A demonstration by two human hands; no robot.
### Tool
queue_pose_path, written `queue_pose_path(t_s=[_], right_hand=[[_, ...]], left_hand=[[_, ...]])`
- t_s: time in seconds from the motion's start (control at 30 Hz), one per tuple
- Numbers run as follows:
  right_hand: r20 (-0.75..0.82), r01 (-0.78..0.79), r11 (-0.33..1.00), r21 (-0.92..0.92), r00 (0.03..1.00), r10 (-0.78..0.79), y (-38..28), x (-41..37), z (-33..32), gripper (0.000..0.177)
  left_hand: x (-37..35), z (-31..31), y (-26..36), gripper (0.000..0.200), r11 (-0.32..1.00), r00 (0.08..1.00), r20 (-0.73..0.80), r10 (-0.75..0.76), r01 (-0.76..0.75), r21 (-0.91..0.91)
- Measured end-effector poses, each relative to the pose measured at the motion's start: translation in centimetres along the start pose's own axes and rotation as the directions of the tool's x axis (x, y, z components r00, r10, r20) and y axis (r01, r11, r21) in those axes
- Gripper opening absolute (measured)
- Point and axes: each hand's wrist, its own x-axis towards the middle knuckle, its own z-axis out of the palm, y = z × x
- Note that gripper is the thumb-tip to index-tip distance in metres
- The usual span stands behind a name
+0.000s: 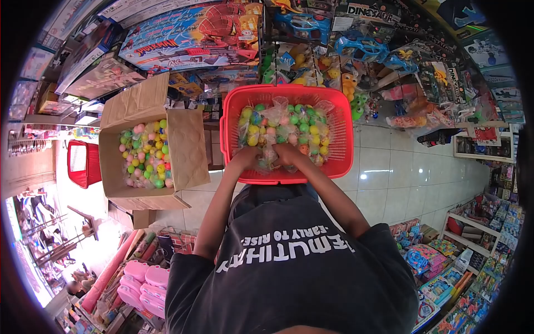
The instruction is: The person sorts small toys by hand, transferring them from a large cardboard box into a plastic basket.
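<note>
A red plastic basket (224,133) stands in front of my body, filled with clear plastic bags of small colourful balls (303,127) in yellow, green and pink. Both of my hands reach over its near rim. My left hand (248,157) is at the near left part of the basket, its fingers closed at a clear bag and partly hidden by it. Close beside it on the right, my right hand (289,156) pinches the plastic of a bag of balls (269,155), with the fingertips partly covered.
An open cardboard box (192,147) of similar balls (146,153) stands left of the basket. Further left is another red basket (83,163). Boxed toys (189,36) and bagged toys (411,106) line the far side. Pink cases (146,286) lie behind on the left. Tiled floor (384,167) shows at right.
</note>
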Motion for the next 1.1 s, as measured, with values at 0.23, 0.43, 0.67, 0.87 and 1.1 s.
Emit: queue_pose_path(t_s=[0.23, 0.43, 0.67, 0.87, 1.1], right_hand=[[-0.149, 0.036, 0.965, 0.262, 0.989, 0.004, 0.6, 0.2, 0.5, 0.056], [-0.187, 0.087, 0.925, 0.370, 0.982, -0.018, 1.6, 0.3, 0.7, 0.055], [-0.038, 0.021, 0.998, 0.062, 0.999, -0.019, 0.4, 0.3, 1.0, 0.053], [-0.029, 0.031, 0.984, 0.177, 0.999, -0.026, 1.0, -0.5, -0.4, 0.052], [-0.079, 0.081, 0.856, 0.511, 0.996, -0.048, 0.3, -2.1, -0.5, 0.046]], left_hand=[[0.4, 0.4, -0.5, 0.023, 0.998, 0.995, 0.095, -0.037, 0.042, -0.052], [0.9, 1.9, -2.1, 0.028, 0.988, 0.988, 0.110, 0.105, -0.091, -0.125], [0.1, -0.1, 0.0, 0.028, 0.997, 0.992, 0.109, -0.062, 0.067, -0.040], [0.2, -0.6, 0.5, 0.029, 0.972, 0.990, -0.069, -0.123, 0.106, -0.208], [0.1, 0.1, 1.0, 0.034, 0.963, 0.975, -0.221, -0.006, -0.054, -0.264]])
